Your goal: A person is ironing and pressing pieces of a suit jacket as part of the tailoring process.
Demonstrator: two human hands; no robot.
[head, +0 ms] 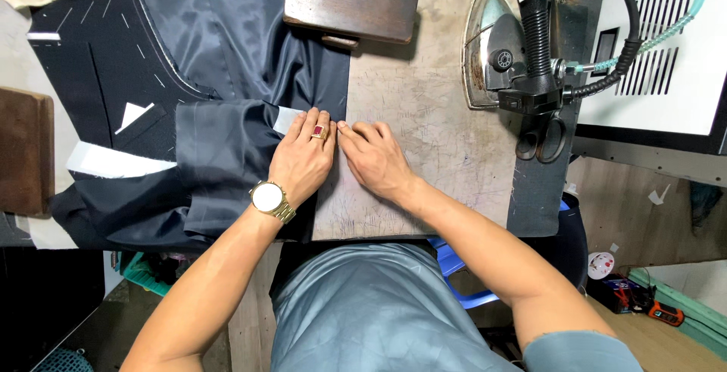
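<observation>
A dark navy jacket piece (113,92) with shiny lining (227,46) lies spread over the left of the worn pressing board (424,107). My left hand (303,156), with a gold watch and a red-stone ring, presses flat on the folded edge of the lining. My right hand (372,156) lies beside it, fingertips pinching the same fabric edge where it meets the bare board. Both hands touch at the fingertips.
A steam iron (503,46) with a black handle and hose rests at the right of the board. A wooden block (348,1) sits at the top, another wooden piece (26,152) at the far left. A white machine (666,54) stands at right.
</observation>
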